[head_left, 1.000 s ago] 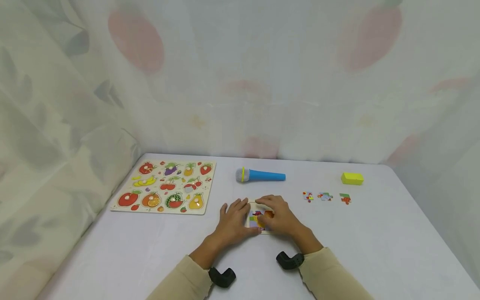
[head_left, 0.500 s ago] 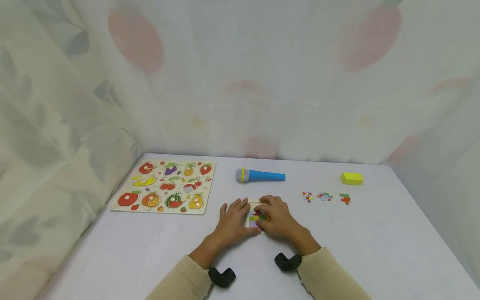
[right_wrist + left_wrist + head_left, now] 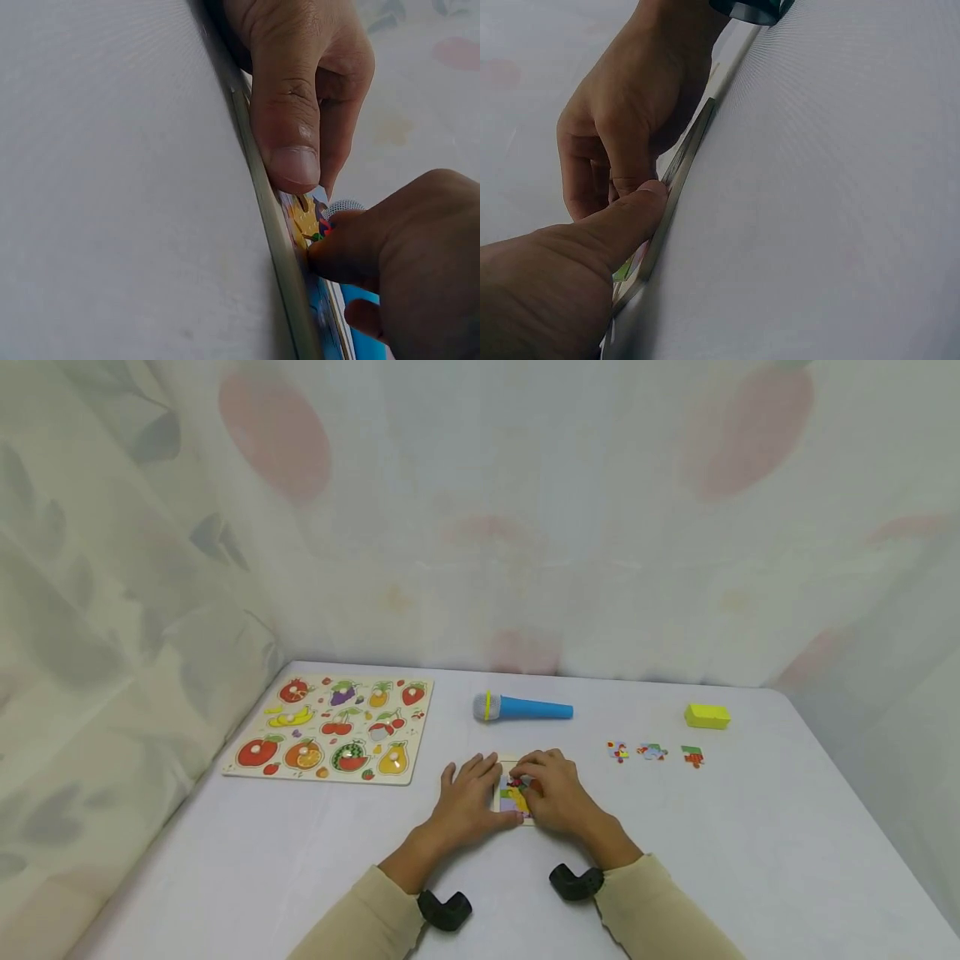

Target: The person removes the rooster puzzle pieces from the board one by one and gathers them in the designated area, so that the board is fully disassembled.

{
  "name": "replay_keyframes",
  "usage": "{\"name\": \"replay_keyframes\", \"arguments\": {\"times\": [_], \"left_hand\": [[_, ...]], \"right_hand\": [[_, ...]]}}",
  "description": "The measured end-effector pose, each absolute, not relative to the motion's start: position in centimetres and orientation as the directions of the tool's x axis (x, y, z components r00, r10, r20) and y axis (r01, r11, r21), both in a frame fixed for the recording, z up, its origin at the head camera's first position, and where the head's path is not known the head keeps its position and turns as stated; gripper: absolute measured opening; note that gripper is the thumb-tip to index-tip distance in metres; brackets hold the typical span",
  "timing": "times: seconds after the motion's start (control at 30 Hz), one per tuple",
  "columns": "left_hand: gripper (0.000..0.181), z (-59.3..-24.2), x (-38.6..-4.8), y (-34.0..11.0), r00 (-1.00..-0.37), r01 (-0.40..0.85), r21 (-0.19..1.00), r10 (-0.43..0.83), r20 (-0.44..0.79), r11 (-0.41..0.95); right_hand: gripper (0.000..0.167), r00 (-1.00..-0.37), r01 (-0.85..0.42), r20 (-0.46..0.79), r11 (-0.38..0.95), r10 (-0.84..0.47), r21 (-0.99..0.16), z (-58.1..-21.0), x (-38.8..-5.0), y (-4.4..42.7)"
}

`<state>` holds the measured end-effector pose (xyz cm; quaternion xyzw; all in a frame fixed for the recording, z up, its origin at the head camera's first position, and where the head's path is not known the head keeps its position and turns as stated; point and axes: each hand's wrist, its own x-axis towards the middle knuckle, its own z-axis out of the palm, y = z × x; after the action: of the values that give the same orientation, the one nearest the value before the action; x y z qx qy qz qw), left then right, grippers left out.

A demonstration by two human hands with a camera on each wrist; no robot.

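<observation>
A small wooden jigsaw puzzle tray (image 3: 507,763) with a colourful picture lies between both hands. My left hand (image 3: 467,802) rests along its left side with the fingers straight, and its thumb presses on the near edge in the wrist views. My right hand (image 3: 558,789) bends over the right part of the tray. Its thumb and fingers pinch a small puzzle piece (image 3: 324,226) at the picture's surface. The fingers cover most of that piece and the tray's right side.
Several fruits fill a knobbed puzzle board (image 3: 317,774) at left. Behind the tray lies a blue toy microphone (image 3: 534,708). Loose puzzle pieces (image 3: 652,752) sit in a row at right, below a yellow block (image 3: 707,717). White printed cloth (image 3: 480,593) hangs behind.
My right hand's fingers have moved from spread over the tray to pinching a piece, which has turned or shifted slightly on the picture. My left hand stays in place.
</observation>
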<state>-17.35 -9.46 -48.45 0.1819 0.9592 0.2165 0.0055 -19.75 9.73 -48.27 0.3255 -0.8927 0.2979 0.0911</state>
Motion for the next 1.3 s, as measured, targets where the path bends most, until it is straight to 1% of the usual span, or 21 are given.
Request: {"name": "replay_keyframes", "arguments": {"times": [0.27,0.5,0.67,0.87,1.07,1.3], "left_hand": [[0.087,-48.3,-17.5,-9.5,-0.931,0.357,0.393,0.356,0.079,0.847],[0.086,-48.2,-17.7,-9.5,-0.928,0.366,0.394,0.362,0.089,0.843],[0.081,-48.3,-17.8,-9.6,-0.926,0.373,0.389,0.364,0.1,0.843],[0.076,-48.2,-17.8,-9.7,-0.925,0.379,0.367,0.361,0.12,0.85],[0.075,-48.0,-17.8,-9.7,-0.925,0.379,0.361,0.357,0.128,0.852],[0.077,-48.0,-17.6,-9.8,-0.929,0.368,0.396,0.35,0.119,0.841]], "right_hand": [[0.037,-0.758,-0.649,0.335,0.597,-0.559,-0.472,-48.1,-19.6,9.8],[0.036,-0.755,-0.649,0.307,0.593,-0.579,-0.476,-47.8,-19.7,9.8],[0.034,-0.763,-0.64,0.319,0.591,-0.562,-0.491,-47.9,-19.8,9.7],[0.034,-0.761,-0.644,0.322,0.596,-0.563,-0.48,-47.9,-19.9,9.5],[0.038,-0.756,-0.65,0.312,0.598,-0.576,-0.469,-47.6,-19.9,9.4],[0.036,-0.748,-0.663,0.365,0.594,-0.555,-0.456,-47.0,-19.8,9.5]]}}
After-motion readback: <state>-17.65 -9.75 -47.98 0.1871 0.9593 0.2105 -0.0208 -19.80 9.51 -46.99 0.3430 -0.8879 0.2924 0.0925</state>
